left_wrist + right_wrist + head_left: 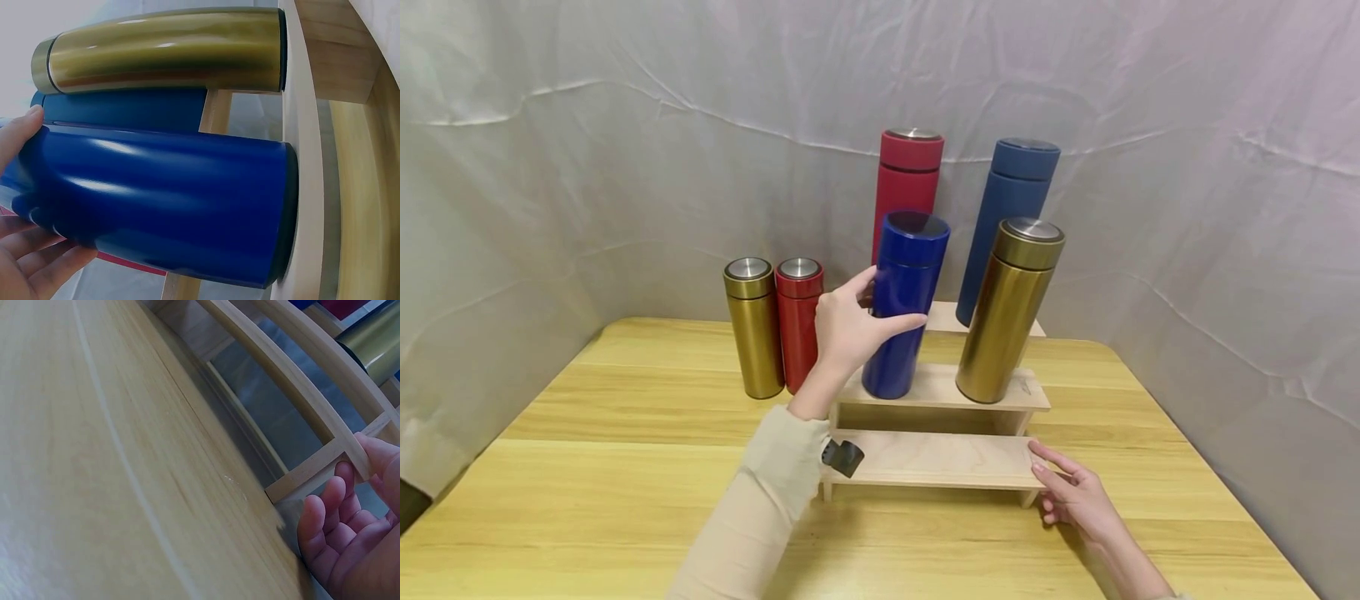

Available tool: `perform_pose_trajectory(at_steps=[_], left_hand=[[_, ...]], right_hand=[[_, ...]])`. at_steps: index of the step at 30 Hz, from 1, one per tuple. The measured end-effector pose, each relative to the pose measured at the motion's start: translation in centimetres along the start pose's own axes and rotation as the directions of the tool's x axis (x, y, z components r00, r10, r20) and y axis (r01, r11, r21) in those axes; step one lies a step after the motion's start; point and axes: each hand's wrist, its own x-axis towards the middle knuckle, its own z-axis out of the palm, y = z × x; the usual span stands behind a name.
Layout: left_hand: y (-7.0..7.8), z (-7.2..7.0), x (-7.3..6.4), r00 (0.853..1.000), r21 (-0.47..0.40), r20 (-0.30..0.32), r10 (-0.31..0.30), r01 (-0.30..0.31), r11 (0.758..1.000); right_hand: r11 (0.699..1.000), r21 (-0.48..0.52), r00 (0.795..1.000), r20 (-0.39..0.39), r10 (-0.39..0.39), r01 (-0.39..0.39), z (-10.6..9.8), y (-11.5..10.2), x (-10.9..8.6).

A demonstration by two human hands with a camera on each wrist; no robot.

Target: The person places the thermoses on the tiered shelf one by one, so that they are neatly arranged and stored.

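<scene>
My left hand (852, 325) grips a glossy dark blue thermos bottle (910, 287), thumb on the near side. The bottle's base meets the middle step of a tiered wooden stand (940, 454). In the left wrist view, the fingers (62, 272) curl beneath the blue thermos (169, 200). My right hand (1078, 497) pinches the right end of the lowest step; the right wrist view has the thumb (378, 452) on the board's edge and a fingertip under it. A gold thermos (1011, 317) stands on the middle step, right of the blue one.
On the top step stand a tall red thermos (910, 179) and a matte blue thermos (1011, 221). Left of the stand, a shorter gold thermos (756, 342) and a shorter red thermos (797, 325) stand side by side on the wooden table (587, 475). Grey cloth (647, 167) hangs behind.
</scene>
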Motion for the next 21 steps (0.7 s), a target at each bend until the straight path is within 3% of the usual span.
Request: perform_pose_trajectory(at_steps=[12, 21], left_hand=[[-0.03, 0.36, -0.08, 0.999, 0.044, -0.039, -0.023, 0.025, 0.999], [-0.14, 0.22, -0.26, 0.997, 0.078, 0.034, -0.07, 0.067, 0.995]], right_hand=[[1.0, -0.001, 1.0, 0.002, -0.005, 0.005, 0.01, 0.04, -0.03], [1.0, 0.003, 1.0, 0.004, -0.006, 0.006, -0.02, 0.05, 0.04]])
